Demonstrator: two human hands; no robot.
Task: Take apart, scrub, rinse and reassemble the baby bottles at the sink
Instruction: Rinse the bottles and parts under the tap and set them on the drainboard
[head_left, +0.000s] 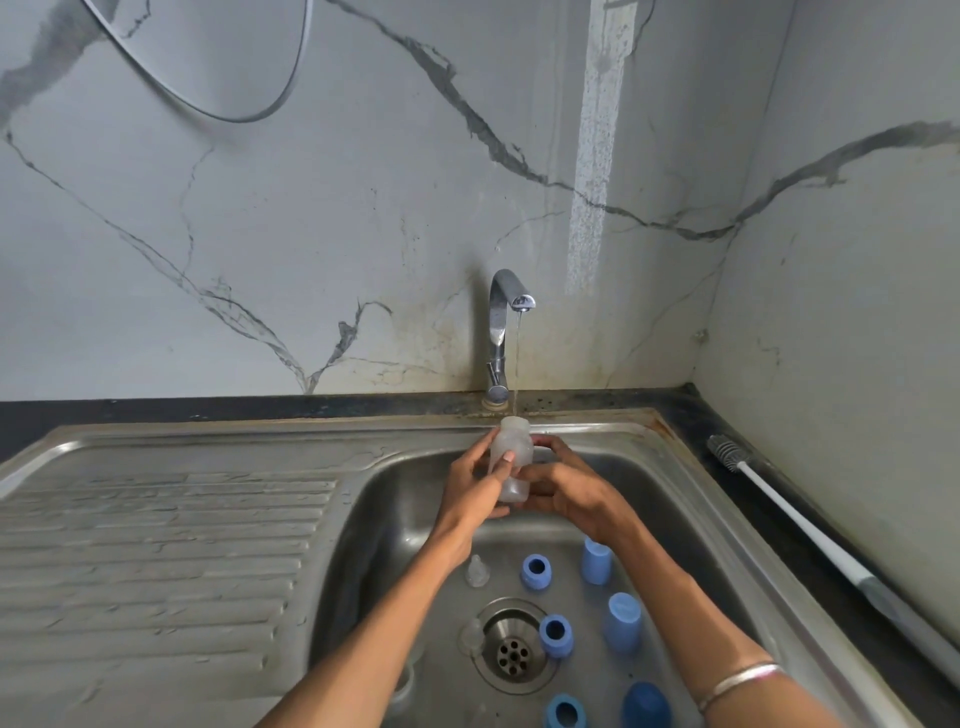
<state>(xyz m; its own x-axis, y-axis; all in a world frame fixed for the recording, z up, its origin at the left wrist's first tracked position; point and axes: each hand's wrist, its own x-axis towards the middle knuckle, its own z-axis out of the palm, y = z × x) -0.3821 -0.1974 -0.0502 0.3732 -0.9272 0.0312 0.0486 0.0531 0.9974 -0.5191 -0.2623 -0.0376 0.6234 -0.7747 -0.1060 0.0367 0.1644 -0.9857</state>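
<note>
I hold a clear, open baby bottle (511, 457) upright under the tap (501, 332), whose thin stream of water runs into its mouth. My left hand (475, 486) grips the bottle's left side with the thumb across its front. My right hand (563, 486) wraps round the right side and base. In the sink basin (395, 499) below lie several blue parts: screw rings (535, 570) (556, 635) (565, 712) and caps (596, 561) (622, 622) (645, 706). Two clear teats lie there too, one (477, 571) under my left forearm and one (471, 635) beside the drain (513, 656).
A ribbed steel draining board (156, 551) stretches to the left of the basin. A bottle brush (810, 525) with a white handle lies on the dark counter at the right, along the wall. Another clear piece (404, 688) shows partly under my left forearm.
</note>
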